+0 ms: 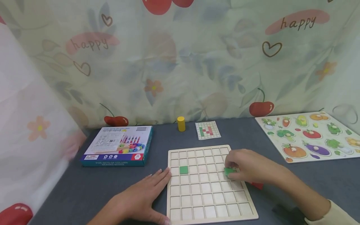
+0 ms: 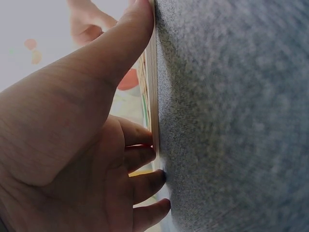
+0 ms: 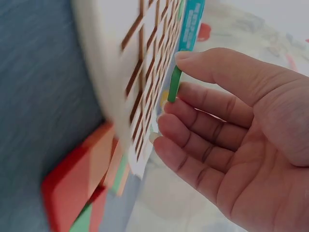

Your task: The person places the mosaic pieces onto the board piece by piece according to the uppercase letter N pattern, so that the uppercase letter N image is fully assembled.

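Observation:
A wooden grid board [image 1: 202, 218] lies on the dark table, with one green square tile [image 1: 183, 170] set in a cell at its upper left. My left hand [image 1: 143, 195] rests along the board's left edge, fingers straight and touching the rim, as the left wrist view shows too. Over the board's right side my right hand [image 1: 247, 165] pinches a second green tile [image 3: 175, 83] between thumb and fingers. Beside the board's right edge, partly hidden under that hand, lie red and green tiles [image 3: 72, 181].
Behind the board are a pattern card [image 1: 208, 130] with red and green squares and a yellow cylinder [image 1: 181, 124]. A boxed bead set [image 1: 116, 146] lies at the left. At the right lies a vegetable puzzle board [image 1: 309, 136]. A printed curtain [image 1: 180, 62] hangs behind.

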Demonstrator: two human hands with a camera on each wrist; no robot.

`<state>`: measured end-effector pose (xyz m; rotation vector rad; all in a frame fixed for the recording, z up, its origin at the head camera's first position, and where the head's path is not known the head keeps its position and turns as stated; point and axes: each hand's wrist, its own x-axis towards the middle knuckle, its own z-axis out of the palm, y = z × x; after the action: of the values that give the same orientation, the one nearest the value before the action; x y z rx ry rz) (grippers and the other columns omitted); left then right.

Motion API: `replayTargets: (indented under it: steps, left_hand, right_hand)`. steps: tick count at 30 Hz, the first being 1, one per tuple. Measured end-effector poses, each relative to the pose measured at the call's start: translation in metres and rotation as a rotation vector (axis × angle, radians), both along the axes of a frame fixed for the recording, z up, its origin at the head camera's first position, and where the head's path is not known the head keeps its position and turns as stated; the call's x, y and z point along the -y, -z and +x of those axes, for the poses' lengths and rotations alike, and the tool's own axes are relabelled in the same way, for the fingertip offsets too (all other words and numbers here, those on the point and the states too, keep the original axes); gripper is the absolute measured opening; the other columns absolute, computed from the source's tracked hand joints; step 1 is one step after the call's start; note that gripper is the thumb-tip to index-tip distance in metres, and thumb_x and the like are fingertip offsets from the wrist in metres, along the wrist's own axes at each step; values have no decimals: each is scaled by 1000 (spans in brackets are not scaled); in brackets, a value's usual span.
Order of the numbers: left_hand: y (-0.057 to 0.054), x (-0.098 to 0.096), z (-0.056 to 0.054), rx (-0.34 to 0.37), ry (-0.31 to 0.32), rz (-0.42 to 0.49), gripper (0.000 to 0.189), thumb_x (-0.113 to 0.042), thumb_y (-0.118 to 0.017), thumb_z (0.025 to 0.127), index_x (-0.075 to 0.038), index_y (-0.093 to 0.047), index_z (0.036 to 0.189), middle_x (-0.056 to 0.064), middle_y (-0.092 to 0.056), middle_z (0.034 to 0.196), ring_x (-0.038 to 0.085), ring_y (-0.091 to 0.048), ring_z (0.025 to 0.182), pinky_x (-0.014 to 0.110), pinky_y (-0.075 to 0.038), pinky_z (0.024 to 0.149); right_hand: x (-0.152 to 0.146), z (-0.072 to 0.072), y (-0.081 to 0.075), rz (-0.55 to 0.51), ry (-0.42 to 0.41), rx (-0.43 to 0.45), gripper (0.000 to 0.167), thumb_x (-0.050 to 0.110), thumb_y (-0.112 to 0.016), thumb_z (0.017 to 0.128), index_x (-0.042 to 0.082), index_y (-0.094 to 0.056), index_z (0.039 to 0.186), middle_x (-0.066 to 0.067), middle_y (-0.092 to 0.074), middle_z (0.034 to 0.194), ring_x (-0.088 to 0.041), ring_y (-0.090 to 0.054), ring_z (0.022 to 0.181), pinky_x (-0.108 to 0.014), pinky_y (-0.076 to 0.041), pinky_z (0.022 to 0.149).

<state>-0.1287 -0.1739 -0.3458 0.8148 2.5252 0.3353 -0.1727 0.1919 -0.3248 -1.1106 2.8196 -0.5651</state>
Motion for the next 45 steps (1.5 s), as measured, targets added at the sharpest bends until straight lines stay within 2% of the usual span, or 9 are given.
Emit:
replayTargets:
  steps: [3, 11, 16, 27, 31, 38, 43, 45]
  left_hand:
    - [0, 0, 0, 4, -2, -1, 119, -84, -63, 72, -20, -19, 162, -1, -13, 167, 28, -15, 151, 58, -22, 116]
    - [0, 0, 0, 0, -1, 0, 119, -84, -62, 72, -20, -18, 162, -1, -13, 167, 28, -14, 152, 57, -22, 116]
    - [0, 0, 1, 2, -2, 14, 118, -83, -63, 73, -19, -18, 162, -1, -13, 167, 28, -14, 152, 58, -21, 116]
    - [0, 1, 1, 6, -5, 15, 118, -82, -63, 74, -18, -18, 162, 0, -12, 167, 29, -13, 151, 58, -21, 116]
    - [1, 1, 0, 12, -14, 12, 118, -82, -63, 73, -19, -18, 162, -1, -13, 167, 29, -13, 152, 59, -20, 116]
    - [1, 0, 1, 1, -7, 24, 118, -81, -64, 74, -17, -18, 162, 0, -13, 167, 29, -12, 152, 58, -20, 116]
    - [1, -1, 1, 11, -11, 22, 117, -80, -65, 75, -17, -18, 162, 0, -13, 167, 28, -13, 152, 58, -21, 116]
    - [1, -2, 1, 14, -12, 21, 117, -80, -65, 75, -17, -18, 162, 0, -13, 167, 28, -13, 152, 58, -21, 117]
  right_hand:
    - [13, -1, -1, -2, -9, 1, 12, 12, -77, 80, 19, -70, 87, 13, -53, 78, -5, -49, 71, -27, -47, 64]
    - [46, -6, -2, -28, -54, 14, 13, 7, -74, 79, 19, -67, 79, 9, -50, 73, -6, -44, 68, -26, -40, 58]
    - [71, -9, 0, -37, -78, 31, 14, 3, -69, 75, 17, -64, 74, 8, -48, 70, -7, -42, 67, -26, -39, 60]
    - [121, -12, 7, 11, -170, 28, 11, 8, -81, 79, 11, -70, 80, 8, -53, 69, -7, -45, 64, -24, -42, 60]
    - [129, -9, 6, 33, -147, 41, 14, 9, -84, 78, 13, -71, 77, 11, -54, 67, -6, -47, 62, -24, -43, 58]
    - [133, -7, 7, 34, -99, 45, 30, 9, -86, 77, 19, -61, 64, 12, -51, 59, -5, -45, 59, -23, -41, 55]
    - [128, -4, 8, 68, -153, 19, 34, 1, -81, 77, 17, -57, 59, 11, -42, 60, -6, -35, 59, -23, -31, 53]
    - [123, -2, 8, 77, -188, 15, 28, -2, -78, 77, 16, -63, 62, 12, -45, 64, -4, -37, 62, -21, -34, 56]
